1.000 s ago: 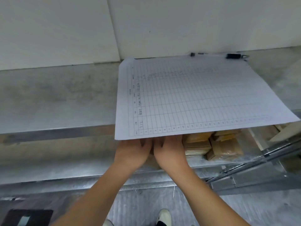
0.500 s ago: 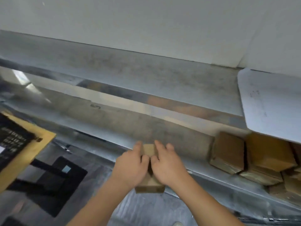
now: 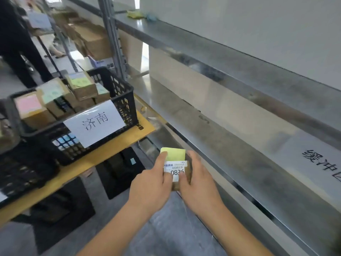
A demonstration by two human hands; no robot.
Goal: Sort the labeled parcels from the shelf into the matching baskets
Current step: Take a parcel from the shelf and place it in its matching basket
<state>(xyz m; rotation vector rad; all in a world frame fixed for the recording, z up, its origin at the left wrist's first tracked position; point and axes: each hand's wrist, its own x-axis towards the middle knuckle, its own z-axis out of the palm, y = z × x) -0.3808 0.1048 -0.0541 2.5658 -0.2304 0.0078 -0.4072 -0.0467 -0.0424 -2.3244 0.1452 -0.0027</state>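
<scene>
A small brown parcel (image 3: 181, 164) with a yellow-green sticker and a white barcode label reading 0836 is held in front of me, off the metal shelf (image 3: 230, 130). My left hand (image 3: 153, 183) grips its left side, thumb on the label. My right hand (image 3: 199, 183) grips its right side. To the left a black basket (image 3: 121, 100) with a white paper sign in Chinese characters holds several labeled boxes and stands on a yellow-topped table (image 3: 118, 145).
Another black basket (image 3: 20, 170) sits at the left edge on the same table. A person in dark clothes (image 3: 16, 43) stands at the far left. Large cardboard boxes (image 3: 92, 39) lie behind a shelf upright (image 3: 112, 37). Dark mats (image 3: 120, 170) lie under the table.
Both hands pulled the parcel off the lower shelf and turned it label-up. My view swung left, away from the paper sheet and stacked parcels, toward the baskets.
</scene>
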